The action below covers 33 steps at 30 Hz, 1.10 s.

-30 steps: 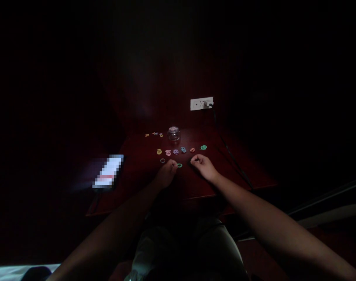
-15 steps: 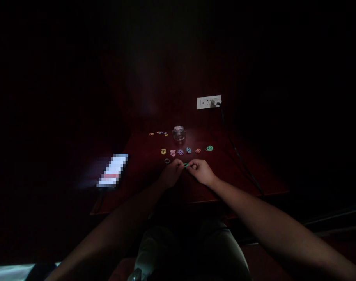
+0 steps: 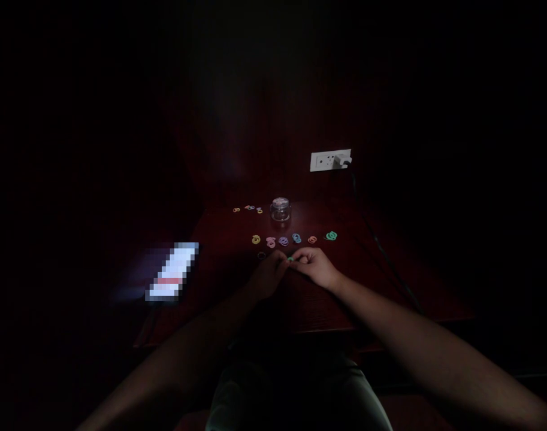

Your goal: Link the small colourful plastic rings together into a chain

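Between my fingertips is a small green hair tie (image 3: 290, 259), mostly covered by the fingers. My left hand (image 3: 271, 272) pinches its left side. My right hand (image 3: 316, 266) is closed on its right side. Just beyond the hands runs a row of small hair-tie piles: yellow (image 3: 256, 239), pink (image 3: 271, 242), purple (image 3: 283, 241), blue (image 3: 296, 238), orange (image 3: 312, 239) and green (image 3: 331, 236). A single dull-coloured ring (image 3: 261, 255) lies by my left hand. Behind the row stands a clear lidded jar (image 3: 280, 212).
Several more coloured hair ties (image 3: 250, 208) lie at the back left of the dark red table (image 3: 318, 311). A lit phone (image 3: 172, 272) rests on the left. On the wall, a socket (image 3: 331, 160) holds a plug, and its black cable (image 3: 381, 245) trails down the right side.
My right hand has come left to meet my left hand and taken hold of the green hair tie, which only the left held before. The view has shifted slightly.
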Motion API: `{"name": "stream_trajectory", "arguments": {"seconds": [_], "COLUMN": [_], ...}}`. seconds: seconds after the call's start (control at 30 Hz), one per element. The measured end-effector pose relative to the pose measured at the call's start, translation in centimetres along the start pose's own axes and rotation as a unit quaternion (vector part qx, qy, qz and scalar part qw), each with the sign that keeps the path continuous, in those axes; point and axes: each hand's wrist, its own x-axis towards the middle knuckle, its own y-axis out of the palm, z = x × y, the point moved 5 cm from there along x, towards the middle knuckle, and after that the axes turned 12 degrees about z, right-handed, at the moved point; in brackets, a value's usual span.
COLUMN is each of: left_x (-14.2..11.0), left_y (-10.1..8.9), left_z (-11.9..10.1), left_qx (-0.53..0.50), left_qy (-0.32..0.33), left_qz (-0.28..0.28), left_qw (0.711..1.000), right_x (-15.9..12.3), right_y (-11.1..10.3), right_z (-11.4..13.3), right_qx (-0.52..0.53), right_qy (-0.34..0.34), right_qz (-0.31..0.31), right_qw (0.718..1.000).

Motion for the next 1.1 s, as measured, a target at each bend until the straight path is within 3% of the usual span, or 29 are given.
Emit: {"name": "stream_trajectory", "arguments": {"seconds": [0.33,0.5,0.73,0.97,1.1], "left_x": [-0.3,-0.5,-0.7,-0.9,-0.9], "left_y": [-0.4,-0.4,-0.2,-0.6,-0.7], "left_z": [-0.2,-0.2,0.3,-0.5,-0.3], "left_qx": [-0.056,-0.070,-0.069,-0.082,-0.112], "left_qy": [-0.002,-0.015,-0.044,-0.029,-0.045], "left_qz": [-0.001,-0.006,-0.007,-0.001,-0.017], "left_qw": [0.998,0.997,0.997,0.996,0.993], "right_x": [1.4,2.0,3.0,3.3,3.5], "right_y": [-0.3,-0.1,0.5,0.5,0.3], "right_z": [-0.5,-0.8,-1.2,-1.4,-1.4], "right_qx": [0.084,0.095,0.197,0.126,0.081], "right_qy": [0.040,0.021,0.059,0.031,0.027], "right_qz": [0.153,0.202,0.311,0.327,0.279], "right_qw": [0.984,0.975,0.928,0.936,0.956]}}
